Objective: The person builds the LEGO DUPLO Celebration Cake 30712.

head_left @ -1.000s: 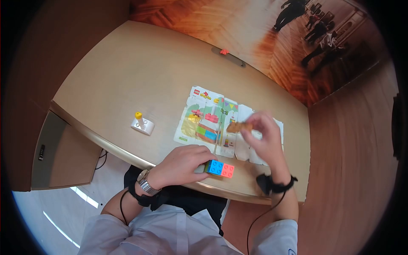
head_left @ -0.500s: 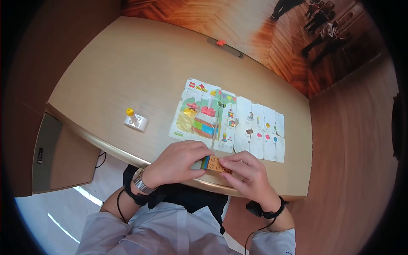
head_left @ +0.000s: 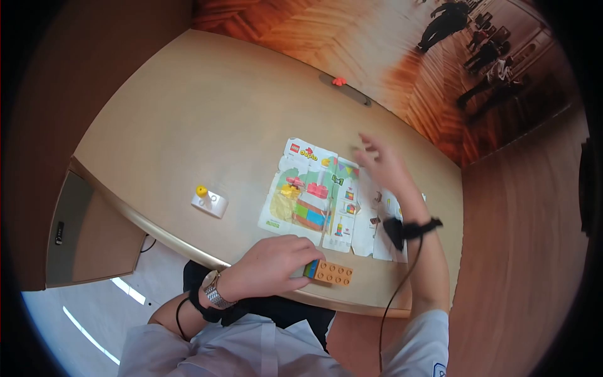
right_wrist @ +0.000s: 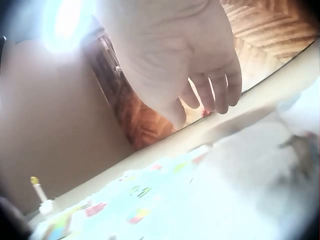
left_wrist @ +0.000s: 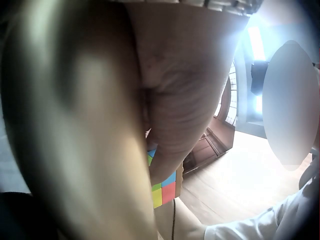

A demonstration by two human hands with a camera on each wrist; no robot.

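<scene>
The left hand (head_left: 273, 267) grips a stack of bricks at the table's front edge. On the stack's upper face lies an orange-brown studded brick (head_left: 335, 273); the left wrist view shows blue, green, yellow and red bricks (left_wrist: 169, 192) beside the fingers. The right hand (head_left: 384, 166), holding nothing, hovers over the far side of the printed sheet (head_left: 295, 217) with fingers loosely spread. In the right wrist view its fingers hang apart, and the right hand (right_wrist: 185, 60) has a small red piece (right_wrist: 205, 113) beyond its fingertips.
A white brick (head_left: 217, 205) with an upright yellow-topped candle (head_left: 201, 191) stands on the table's left part. At the far edge a red piece (head_left: 339, 81) lies by a dark slot (head_left: 359, 96). A wall with a printed picture rises behind the table.
The right hand set the orange-brown brick onto the stack, let go and moved up and away over the sheet. The left hand still grips the stack.
</scene>
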